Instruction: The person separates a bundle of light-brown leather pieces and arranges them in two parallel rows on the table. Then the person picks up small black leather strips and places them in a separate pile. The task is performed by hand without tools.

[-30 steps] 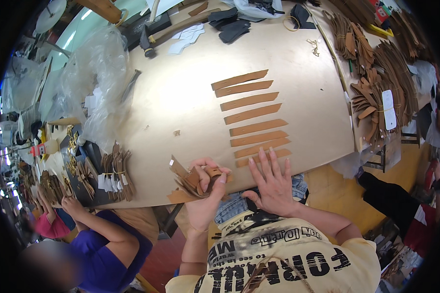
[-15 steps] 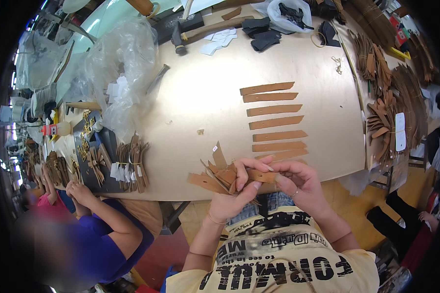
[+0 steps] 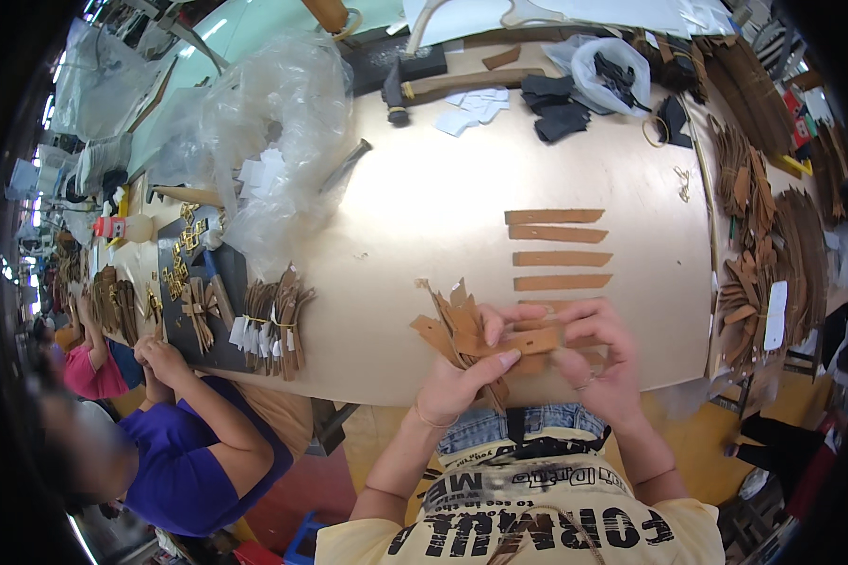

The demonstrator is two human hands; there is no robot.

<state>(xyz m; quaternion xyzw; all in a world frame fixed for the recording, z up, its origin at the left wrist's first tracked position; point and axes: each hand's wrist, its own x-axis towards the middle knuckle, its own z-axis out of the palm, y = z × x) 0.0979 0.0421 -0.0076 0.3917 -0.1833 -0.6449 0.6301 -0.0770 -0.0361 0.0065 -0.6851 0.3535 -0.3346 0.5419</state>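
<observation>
My left hand (image 3: 459, 381) is closed around a fanned bundle of brown leather strips (image 3: 460, 318), whose ends stick out past the fingers. One leather strip (image 3: 535, 341) with a small slot points from this hand toward my right hand (image 3: 605, 363). The right index finger and thumb meet at that strip's end, slightly blurred. Beyond the hands, similar strips lie spaced in a column on the table, the farthest being a flat leather strip (image 3: 556, 217). Nearer strips in the column are partly hidden beneath my hands.
A hammer (image 3: 398, 102), white tags (image 3: 471, 110) and black pieces (image 3: 554, 108) lie at the back of the table (image 3: 424, 207). Crumpled clear plastic (image 3: 273, 122) covers the left. Strip bundles (image 3: 278, 325) lie at left, others (image 3: 749, 297) at right. A co-worker in purple (image 3: 203, 461) sits left.
The whole view has shifted, so the table things appear farther right and lower. My right fingers have loosened slightly, and the slotted strip shows more clearly between my hands.
</observation>
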